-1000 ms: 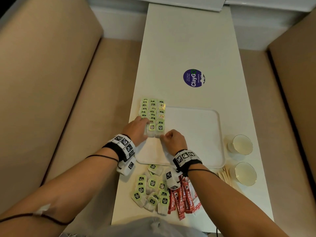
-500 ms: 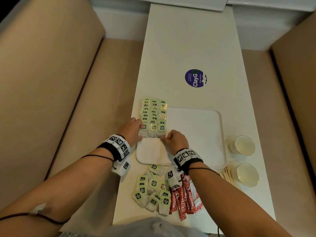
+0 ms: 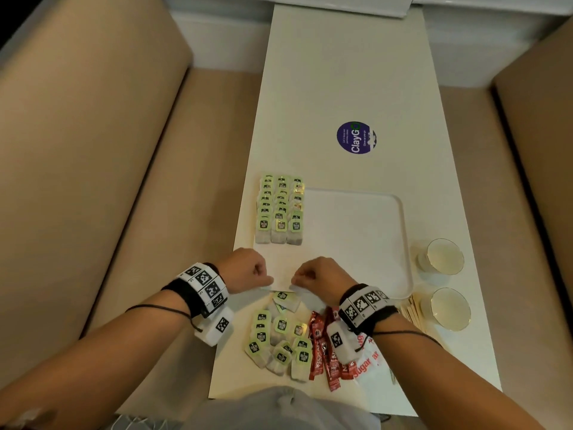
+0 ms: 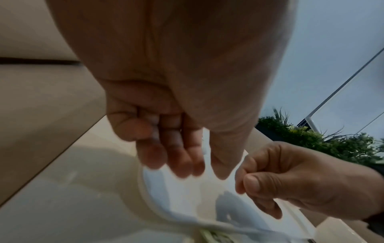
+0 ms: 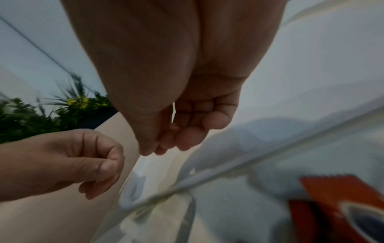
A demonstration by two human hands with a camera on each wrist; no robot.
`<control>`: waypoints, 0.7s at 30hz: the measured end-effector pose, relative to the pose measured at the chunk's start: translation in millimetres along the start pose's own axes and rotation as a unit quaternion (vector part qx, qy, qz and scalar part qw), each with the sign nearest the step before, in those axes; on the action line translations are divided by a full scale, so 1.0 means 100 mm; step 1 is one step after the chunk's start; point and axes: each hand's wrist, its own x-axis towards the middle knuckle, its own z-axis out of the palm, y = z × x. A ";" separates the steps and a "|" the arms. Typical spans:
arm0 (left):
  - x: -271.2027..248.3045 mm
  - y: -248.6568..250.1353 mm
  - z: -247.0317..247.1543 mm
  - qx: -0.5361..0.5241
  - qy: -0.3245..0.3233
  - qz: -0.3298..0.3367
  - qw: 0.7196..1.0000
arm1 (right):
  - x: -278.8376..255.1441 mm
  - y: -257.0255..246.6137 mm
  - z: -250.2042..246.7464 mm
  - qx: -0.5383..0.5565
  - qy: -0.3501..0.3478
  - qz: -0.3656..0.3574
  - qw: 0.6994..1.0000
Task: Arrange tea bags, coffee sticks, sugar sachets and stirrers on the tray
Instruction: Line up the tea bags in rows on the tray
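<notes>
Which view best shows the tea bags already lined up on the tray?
The head view: the lined-up tea bags sit in three columns along the tray's left side, fully visible. Neither wrist view catches those rows; both face the tray's near rim.

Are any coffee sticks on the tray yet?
No, the red coffee sticks lie on the table beside the loose tea bags, off the tray.

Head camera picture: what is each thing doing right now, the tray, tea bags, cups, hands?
Tray: flat on the table, mostly bare.
Tea bags on tray: three overlapping rows at its left side.
Loose tea bags: jumbled pile on the table.
Coffee sticks: heaped off the tray.
Sugar sachets: off the tray.
Stirrers: lying beside the tray.
Cups: upright, look empty.
Left hand: fingers curled, holding nothing.
Right hand: fingers curled, holding nothing.
</notes>
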 end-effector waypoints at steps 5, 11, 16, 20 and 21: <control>-0.11 0.04 0.21 0.047 -0.062 0.008 0.997 | -0.19 0.03 0.16 -0.041 -0.060 -0.031 0.997; -0.10 0.15 0.31 0.079 -0.069 0.002 0.994 | -0.27 0.03 0.22 -0.139 -0.061 -0.040 0.988; -0.12 0.31 0.35 0.139 -0.052 -0.004 0.989 | -0.36 0.04 0.24 -0.154 -0.069 -0.051 0.984; -0.15 0.42 0.38 0.166 -0.058 0.003 0.984 | -0.40 0.05 0.22 -0.171 -0.032 -0.033 0.984; -0.15 0.45 0.40 0.173 -0.058 0.003 0.983 | -0.40 0.04 0.23 -0.186 -0.030 -0.024 0.982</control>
